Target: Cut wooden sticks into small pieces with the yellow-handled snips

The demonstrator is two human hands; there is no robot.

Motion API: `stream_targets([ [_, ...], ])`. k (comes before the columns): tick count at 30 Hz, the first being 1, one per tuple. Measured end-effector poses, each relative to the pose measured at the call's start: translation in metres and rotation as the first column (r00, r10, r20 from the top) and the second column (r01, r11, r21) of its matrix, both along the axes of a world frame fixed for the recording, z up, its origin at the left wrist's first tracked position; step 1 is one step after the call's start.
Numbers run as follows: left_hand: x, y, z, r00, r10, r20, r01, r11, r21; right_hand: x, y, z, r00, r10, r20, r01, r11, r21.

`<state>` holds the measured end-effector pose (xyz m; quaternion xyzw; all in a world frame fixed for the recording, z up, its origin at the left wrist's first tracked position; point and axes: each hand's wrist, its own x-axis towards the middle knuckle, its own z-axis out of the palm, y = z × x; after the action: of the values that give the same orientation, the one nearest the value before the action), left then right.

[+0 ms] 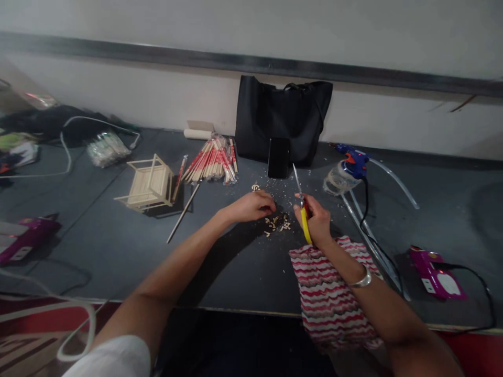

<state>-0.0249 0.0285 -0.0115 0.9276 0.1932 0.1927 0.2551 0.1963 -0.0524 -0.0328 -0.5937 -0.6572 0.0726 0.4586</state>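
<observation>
In my right hand point(317, 220) is a pair of scissors point(305, 224) with yellow handles, the metal blades pointing away from me. My left hand point(254, 206) is low over the table with its fingers curled together; whatever they may hold is too small to make out. Just in front of it lies a loose heap of short cut wooden bits point(278, 223). A smaller cluster of pale pieces point(255, 187) is beyond my left hand, and fine crumbs are scattered around. Below my right wrist a striped red and white cloth point(328, 293) hangs over the table edge.
A small wooden-stick chair point(151, 183), a lone stick point(183, 213) and wrapped chopsticks point(210, 161) are on the left. Behind stand a phone point(279, 158) and a black bag point(283, 115). To the right are a blue glue gun point(353, 161), clear glue sticks and a purple power box point(436, 275).
</observation>
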Motion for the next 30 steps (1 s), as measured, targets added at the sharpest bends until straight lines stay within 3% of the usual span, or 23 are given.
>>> stream_targets([
  [3,0.005,-0.004,-0.004,0.997,-0.056,-0.046,0.056,0.998,0.002,0.001,0.000,0.000,1.000,0.018,0.001,-0.018,1.000,-0.015],
  [7,0.004,0.000,-0.007,0.990,0.044,-0.131,-0.041,0.999,0.023,0.003,0.000,-0.002,1.000,0.027,0.009,-0.026,0.999,-0.023],
  [9,0.002,0.003,-0.005,0.990,0.061,-0.127,-0.062,0.998,-0.003,0.003,0.000,-0.003,0.999,0.028,0.016,-0.028,0.999,-0.022],
  [16,0.003,-0.003,0.001,0.990,-0.067,-0.123,0.054,0.993,-0.109,0.002,0.000,-0.002,0.998,0.037,0.043,-0.036,0.999,-0.038],
  [25,0.007,-0.011,0.012,0.957,-0.037,-0.287,0.028,0.999,-0.035,0.003,0.000,0.000,0.997,0.053,0.061,-0.048,0.996,-0.078],
  [27,0.007,-0.010,0.012,0.975,-0.016,-0.224,-0.005,0.996,-0.094,0.002,0.000,-0.001,0.996,0.048,0.071,-0.044,0.997,-0.063],
  [30,0.009,-0.011,0.012,0.991,0.109,0.072,-0.081,0.946,-0.313,0.000,-0.001,-0.001,0.992,0.015,0.121,-0.012,1.000,-0.027],
])
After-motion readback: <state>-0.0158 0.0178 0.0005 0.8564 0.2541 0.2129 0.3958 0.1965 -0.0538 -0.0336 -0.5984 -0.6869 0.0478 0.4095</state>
